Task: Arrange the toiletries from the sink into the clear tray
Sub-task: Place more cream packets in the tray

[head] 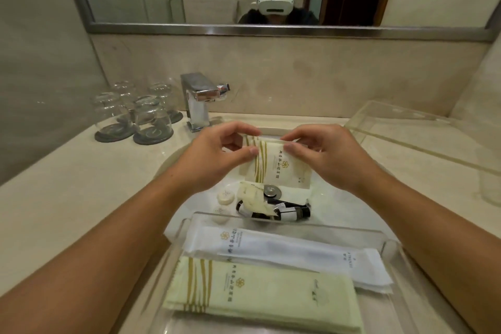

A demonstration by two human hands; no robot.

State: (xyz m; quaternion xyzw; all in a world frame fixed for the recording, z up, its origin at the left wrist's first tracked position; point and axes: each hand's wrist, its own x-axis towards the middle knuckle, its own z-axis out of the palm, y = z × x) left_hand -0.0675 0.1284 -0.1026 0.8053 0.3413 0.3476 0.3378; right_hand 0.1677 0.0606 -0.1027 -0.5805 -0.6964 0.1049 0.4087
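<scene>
Left hand (pixel 217 152): thumb and fingers pinching the upper left corner of the cream packet; up and left of the drain plug.
Right hand (pixel 325 154): thumb and fingers pinching the upper right edge of the same packet; up and right of the drain plug.
Cream packet (pixel 279 168): gold-striped, held in the air directly over the drain plug.
Drain plug (pixel 269 189): metal, at the bottom of the sink (pixel 339 198).
Small sachet (pixel 253 198): just left of the drain plug, lying across the dark bottles.
Dark bottles (pixel 292 211): on their sides, just nearer than the drain plug.
Soap rounds (pixel 225 196): two, left of the drain plug.
Clear tray (pixel 390 247): nearer than the drain plug; holding a white packet (pixel 284 252) and a green packet (pixel 257 295), the white one closer to the plug.
Faucet (pixel 199 100): beyond the drain plug, to the left.
</scene>
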